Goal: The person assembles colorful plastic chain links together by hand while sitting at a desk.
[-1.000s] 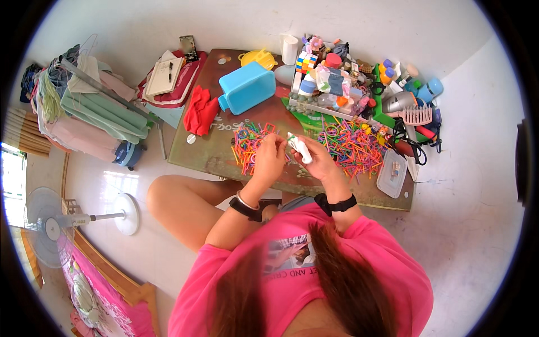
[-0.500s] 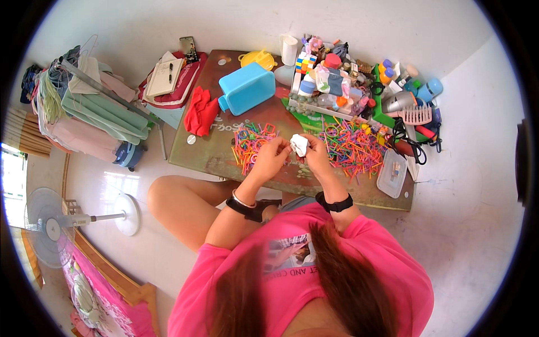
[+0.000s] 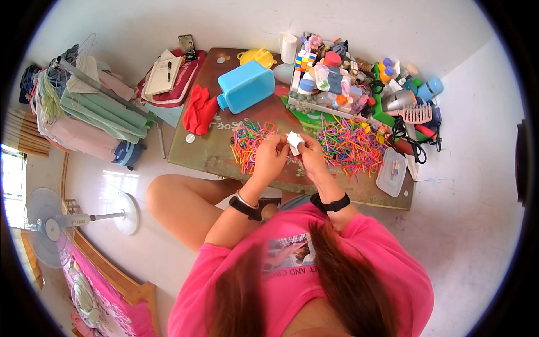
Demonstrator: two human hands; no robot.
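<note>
A small crumpled white piece [image 3: 294, 142], which could be tissue or cloth, is held up over the near middle of the table between my two hands. The fingers of my left hand [image 3: 272, 154] are closed in a pinch at its left side. On its other side, my right hand [image 3: 310, 154] pinches it between thumb and fingers. Beside my left hand lies a pile of thin coloured plastic sticks [image 3: 245, 147]. A second, larger pile of such sticks [image 3: 356, 147] spreads out to the right of my right hand.
Beyond my hands are a blue plastic container [image 3: 247, 87], a red cloth [image 3: 199, 109] and a yellow lid [image 3: 256, 57]. A crowded box [image 3: 320, 106] of bottles and small items takes up the back right. A clear plastic tray [image 3: 392, 174] sits near the right edge.
The white piece has shifted slightly left and turned, now looking narrower. My right hand has moved a little left with it, and both hands keep their pinch.
</note>
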